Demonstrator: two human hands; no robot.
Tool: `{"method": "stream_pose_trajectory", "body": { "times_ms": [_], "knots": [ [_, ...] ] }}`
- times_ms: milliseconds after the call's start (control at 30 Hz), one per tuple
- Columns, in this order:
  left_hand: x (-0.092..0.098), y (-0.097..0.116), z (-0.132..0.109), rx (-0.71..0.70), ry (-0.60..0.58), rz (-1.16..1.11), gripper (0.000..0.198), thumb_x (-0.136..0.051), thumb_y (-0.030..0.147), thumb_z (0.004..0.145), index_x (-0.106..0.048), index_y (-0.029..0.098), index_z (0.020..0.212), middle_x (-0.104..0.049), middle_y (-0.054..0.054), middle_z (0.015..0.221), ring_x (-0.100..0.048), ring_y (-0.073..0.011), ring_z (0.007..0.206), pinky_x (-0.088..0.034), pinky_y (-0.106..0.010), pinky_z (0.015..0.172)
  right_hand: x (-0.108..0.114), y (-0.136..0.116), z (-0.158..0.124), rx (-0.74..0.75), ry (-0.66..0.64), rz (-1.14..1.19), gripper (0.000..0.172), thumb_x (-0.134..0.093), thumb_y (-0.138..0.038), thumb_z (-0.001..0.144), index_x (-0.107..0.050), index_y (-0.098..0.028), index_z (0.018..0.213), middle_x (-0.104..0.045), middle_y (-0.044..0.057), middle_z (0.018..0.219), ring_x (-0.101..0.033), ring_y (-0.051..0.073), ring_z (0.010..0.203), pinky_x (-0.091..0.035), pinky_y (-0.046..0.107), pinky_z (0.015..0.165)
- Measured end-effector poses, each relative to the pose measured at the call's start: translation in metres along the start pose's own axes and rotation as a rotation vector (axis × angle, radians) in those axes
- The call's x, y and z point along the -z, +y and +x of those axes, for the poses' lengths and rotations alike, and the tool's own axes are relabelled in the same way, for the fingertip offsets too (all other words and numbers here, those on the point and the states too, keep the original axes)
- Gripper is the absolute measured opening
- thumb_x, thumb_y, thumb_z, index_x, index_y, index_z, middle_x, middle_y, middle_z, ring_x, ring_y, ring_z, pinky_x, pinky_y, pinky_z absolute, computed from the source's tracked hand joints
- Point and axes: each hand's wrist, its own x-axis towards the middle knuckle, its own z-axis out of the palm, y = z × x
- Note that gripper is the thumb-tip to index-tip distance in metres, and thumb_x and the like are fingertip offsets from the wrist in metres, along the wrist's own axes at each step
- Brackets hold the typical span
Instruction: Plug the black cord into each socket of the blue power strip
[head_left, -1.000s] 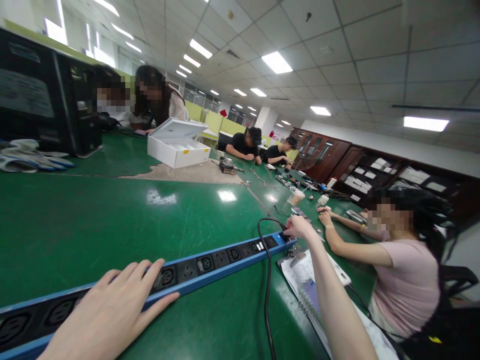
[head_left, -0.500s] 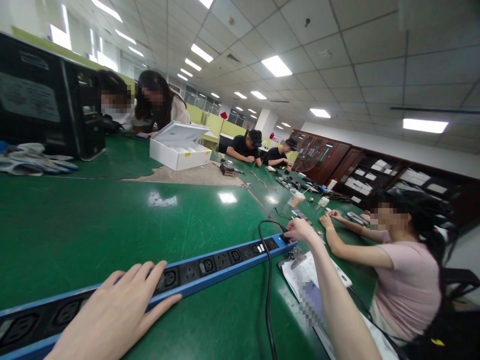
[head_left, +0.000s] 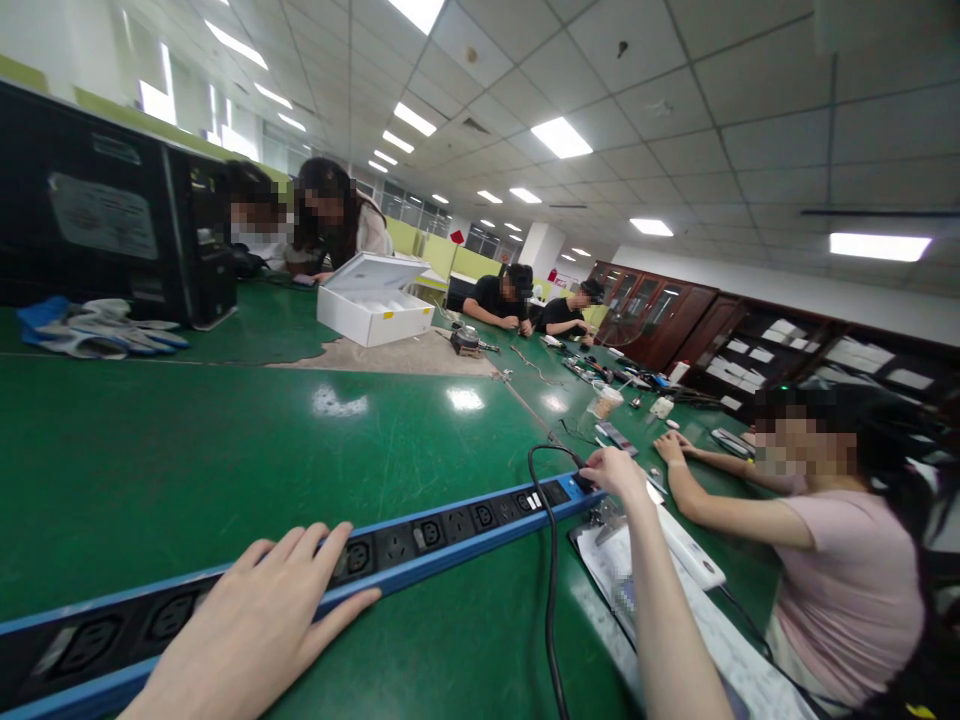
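Fingers of the right hand (head_left: 616,472) pinched the black plug (head_left: 581,480) at the far right end of the long blue power strip (head_left: 397,548), which lay slanted on the green counter (head_left: 427,430), while the left hand (head_left: 255,610) lay across its nearer part, thumb spread.

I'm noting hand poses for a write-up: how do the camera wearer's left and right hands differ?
The left hand lies across the near part of the blue power strip; the right hand is at its far end. The left hand is opened out, thumb apart; the right hand is curled, holding a black plug. Both hands are bare.
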Motion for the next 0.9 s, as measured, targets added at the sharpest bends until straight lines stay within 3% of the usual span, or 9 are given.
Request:
{"method": "stream_pose_trajectory", "body": {
  "times_ms": [500, 900],
  "knots": [
    [-0.025, -0.012, 0.002, -0.021, 0.01, -0.006, 0.088, -0.039, 0.08, 0.086, -0.059, 0.016, 0.143, -0.062, -0.021, 0.137, -0.055, -0.043, 0.126, -0.039, -0.058, 0.105, 0.003, -0.003, 0.007, -0.006, -0.041, -0.041, 0.025, -0.076, -0.045, 0.076, -0.079, -0.031, 0.097, -0.076, 0.006, 0.1, -0.072, 0.024, 0.095, -0.049, 0.028, 0.077],
    [-0.022, -0.01, 0.001, 0.003, 0.007, -0.051, 0.084, -0.042, 0.079, 0.085, -0.06, 0.019, 0.141, -0.062, -0.02, 0.137, -0.055, -0.0431, 0.127, -0.04, -0.058, 0.106, 0.006, -0.002, 0.01, 0.057, -0.073, -0.065, 0.027, -0.075, -0.046, 0.075, -0.08, -0.03, 0.097, -0.077, 0.006, 0.092, -0.072, 0.024, 0.094, -0.048, 0.028, 0.073]
  ]
}}
